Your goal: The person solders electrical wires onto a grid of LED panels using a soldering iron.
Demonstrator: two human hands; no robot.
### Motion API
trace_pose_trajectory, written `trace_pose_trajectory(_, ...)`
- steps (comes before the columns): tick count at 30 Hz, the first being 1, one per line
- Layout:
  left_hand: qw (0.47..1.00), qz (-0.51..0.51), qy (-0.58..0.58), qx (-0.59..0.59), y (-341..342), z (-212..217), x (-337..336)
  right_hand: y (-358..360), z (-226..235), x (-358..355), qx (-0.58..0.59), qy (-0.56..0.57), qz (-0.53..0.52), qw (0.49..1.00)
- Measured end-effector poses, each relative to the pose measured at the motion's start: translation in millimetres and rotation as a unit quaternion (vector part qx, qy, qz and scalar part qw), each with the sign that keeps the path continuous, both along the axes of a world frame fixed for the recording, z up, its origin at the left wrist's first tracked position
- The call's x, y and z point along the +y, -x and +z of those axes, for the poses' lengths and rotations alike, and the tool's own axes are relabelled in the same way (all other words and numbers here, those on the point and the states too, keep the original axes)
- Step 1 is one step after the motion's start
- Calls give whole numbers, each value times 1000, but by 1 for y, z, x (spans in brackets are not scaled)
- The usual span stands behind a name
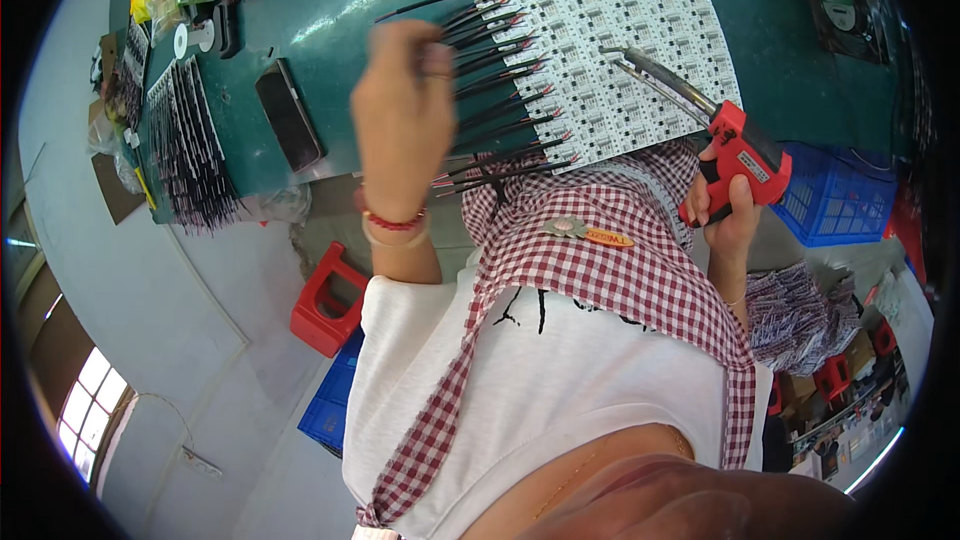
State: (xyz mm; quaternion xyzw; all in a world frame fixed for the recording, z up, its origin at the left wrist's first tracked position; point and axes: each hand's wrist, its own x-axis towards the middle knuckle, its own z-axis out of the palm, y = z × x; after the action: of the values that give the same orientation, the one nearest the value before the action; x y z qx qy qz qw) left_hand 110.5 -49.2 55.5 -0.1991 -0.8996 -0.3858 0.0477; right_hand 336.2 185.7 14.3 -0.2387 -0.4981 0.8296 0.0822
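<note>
A white circuit board panel (625,50) with rows of small components lies on the green table. Black wires (492,120) with red ends run along its left edge and fan out to the left. My left hand (405,115) is over the loose ends of these wires, smeared by motion; its fingers are too blurred to read, and whether a wire is in them I cannot make out. In my right hand (728,202) is a red and black soldering gun (745,155), its grip wrapped by my fingers. The gun's long metal tip reaches over the middle of the panel.
A dark phone (290,115) lies left of the wires on the green table (335,0). Farther left hang bundles of wired strips (188,145). A black fan-like device (840,8) sits at the far right. Below are a blue crate (838,195) and a red stool (330,302).
</note>
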Motion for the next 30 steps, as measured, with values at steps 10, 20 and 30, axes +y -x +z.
trace_pose_trajectory(10, 976, -123, 65, -166, -22, -48, 24, -15, -7, -10, -40, 14, 21, 999)
trace_pose_trajectory(20, 977, -129, 132, -111, -23, -48, 36, -2, -7, -23, -88, 8, 37, 995)
trace_pose_trajectory(30, 970, -153, 159, -103, -17, -46, 38, -3, 1, -31, -145, -52, 48, 987)
